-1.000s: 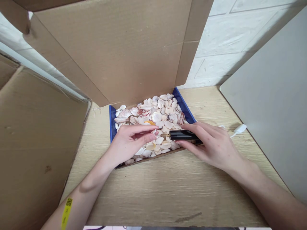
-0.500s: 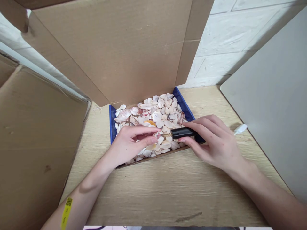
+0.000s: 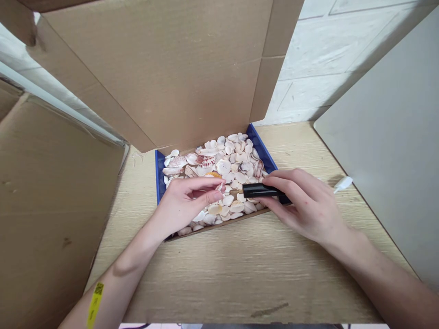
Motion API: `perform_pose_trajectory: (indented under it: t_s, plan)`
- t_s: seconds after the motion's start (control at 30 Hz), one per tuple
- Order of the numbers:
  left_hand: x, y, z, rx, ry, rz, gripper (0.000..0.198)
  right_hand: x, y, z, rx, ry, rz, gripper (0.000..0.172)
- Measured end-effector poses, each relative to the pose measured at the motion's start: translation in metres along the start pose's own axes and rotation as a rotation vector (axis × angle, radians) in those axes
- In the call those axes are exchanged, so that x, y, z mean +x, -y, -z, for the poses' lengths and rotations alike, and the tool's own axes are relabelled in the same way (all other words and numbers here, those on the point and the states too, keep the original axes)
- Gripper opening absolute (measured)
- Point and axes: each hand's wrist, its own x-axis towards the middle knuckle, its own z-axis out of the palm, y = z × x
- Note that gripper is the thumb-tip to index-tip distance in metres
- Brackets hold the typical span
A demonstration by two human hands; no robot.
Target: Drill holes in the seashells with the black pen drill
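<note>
Left hand [image 3: 190, 196]: you're pinching a small shell [image 3: 220, 187] above the tray [image 3: 262, 147], likely to steady it.
Right hand [image 3: 305, 205]: you're clasping the black tool [image 3: 255, 190] over tray's right side, tip [image 3: 236, 191] facing shell, probably for aim.

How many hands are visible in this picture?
2: the left hand pinches a shell over the box; the right hand holds a black tool.
</note>
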Motion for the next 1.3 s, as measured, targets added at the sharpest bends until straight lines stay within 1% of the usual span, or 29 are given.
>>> perform_pose_trajectory:
  t_s: [0.13, 0.23, 0.3, 0.4, 0.53, 0.6, 0.67, 0.73, 0.87, 1.13, 1.3]
  plan:
    - [0.0003, -0.001, -0.0005, -0.044, 0.034, 0.01, 0.023, 0.0028, 0.0017, 0.0014, -0.025, -0.104, 0.033, 0.036]
    - [0.0004, -0.001, -0.0007, -0.049, 0.044, 0.005, 0.021, 0.0036, 0.0015, 0.0014, -0.027, -0.116, 0.029, 0.043]
    - [0.0001, -0.0003, -0.0004, -0.047, 0.061, -0.007, 0.022, 0.0036, 0.001, 0.0009, -0.022, -0.096, 0.008, 0.044]
    - [-0.0005, 0.0002, 0.0002, -0.031, 0.079, -0.022, 0.022, 0.0028, 0.0003, 0.0001, -0.011, -0.047, -0.016, 0.038]
    - [-0.0007, -0.0008, 0.0003, -0.008, 0.027, -0.014, 0.021, 0.0001, -0.0002, 0.0001, -0.008, 0.057, -0.036, 0.027]
    - [-0.0007, -0.0009, 0.0001, -0.009, 0.008, -0.013, 0.021, -0.0012, -0.0003, 0.0006, 0.005, 0.102, -0.033, 0.028]
    - [-0.0006, -0.0005, -0.0001, -0.008, 0.0, -0.015, 0.022, -0.0017, -0.0004, 0.0011, 0.008, 0.114, -0.02, 0.035]
    - [-0.0004, 0.0, -0.0001, -0.007, -0.011, -0.011, 0.022, -0.0015, -0.0006, 0.0013, 0.004, 0.101, -0.006, 0.038]
    - [-0.0004, -0.0005, 0.0001, -0.018, -0.025, 0.002, 0.02, -0.0008, -0.001, 0.0004, 0.015, 0.058, 0.01, 0.034]
    - [-0.0014, 0.0, -0.0002, -0.038, -0.055, -0.015, 0.02, -0.0022, 0.0, 0.0012, 0.011, 0.034, -0.026, 0.035]
    - [-0.0008, -0.0001, 0.0004, -0.036, -0.021, -0.015, 0.02, -0.0011, -0.0003, 0.0014, -0.001, -0.011, -0.013, 0.037]
